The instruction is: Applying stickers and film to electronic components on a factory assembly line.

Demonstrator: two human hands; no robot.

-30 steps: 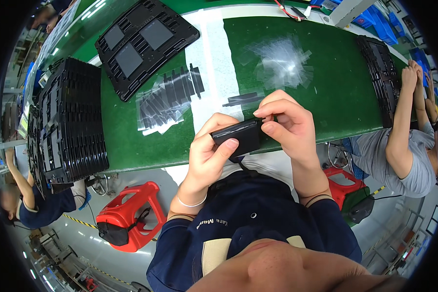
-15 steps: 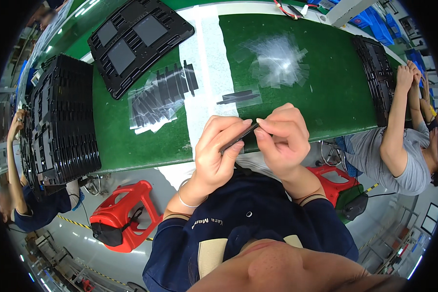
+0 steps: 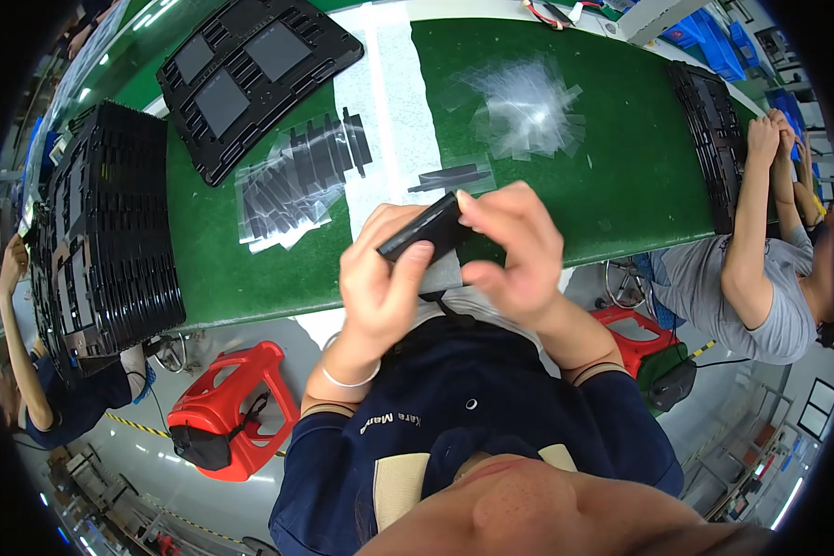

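My left hand (image 3: 372,278) is closed around a flat black rectangular piece (image 3: 423,230), its thumb along the near edge. The piece is tilted, and its narrow edge shows. My right hand (image 3: 521,243), slightly blurred, has thumb and fingers spread; a fingertip is at the piece's upper right corner. Just beyond my hands lies a clear film sleeve with a black strip (image 3: 449,178). To its left, several more sleeved black strips (image 3: 292,181) lie fanned in an overlapping row. A loose heap of clear film pieces (image 3: 533,111) is on the right of the green mat.
A black tray with grey rectangular panels (image 3: 259,83) lies at the far left of the green mat (image 3: 621,139). Tall stacks of black trays (image 3: 125,222) stand left and right (image 3: 713,139). Co-workers' arms (image 3: 755,204) are on both sides. A red stool (image 3: 236,408) stands behind the table's edge.
The black piece has turned from nearly edge-on so that more of its face shows. My left hand has shifted left; my right hand's pinch has spread apart.
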